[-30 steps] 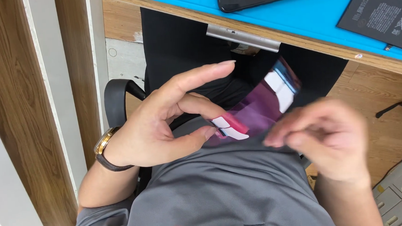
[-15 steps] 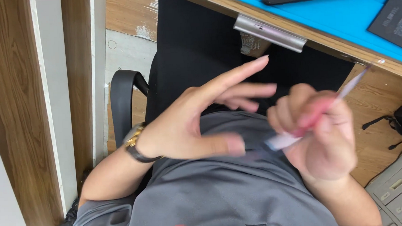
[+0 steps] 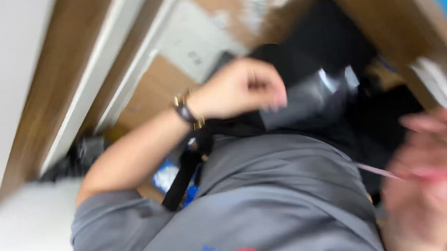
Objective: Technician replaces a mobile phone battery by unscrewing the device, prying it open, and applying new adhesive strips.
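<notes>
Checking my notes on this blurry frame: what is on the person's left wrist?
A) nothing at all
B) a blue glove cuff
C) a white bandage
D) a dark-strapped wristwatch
D: a wristwatch with a dark strap and a gold-toned case circles the wrist just behind the closed left hand, above the grey shirt.

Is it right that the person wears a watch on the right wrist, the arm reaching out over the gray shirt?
Not quite. The head view shows the watch on the left wrist, just behind the left hand, which is curled closed. The arm does reach out over the gray shirt. The right hand is a blur at the frame's edge.
</notes>
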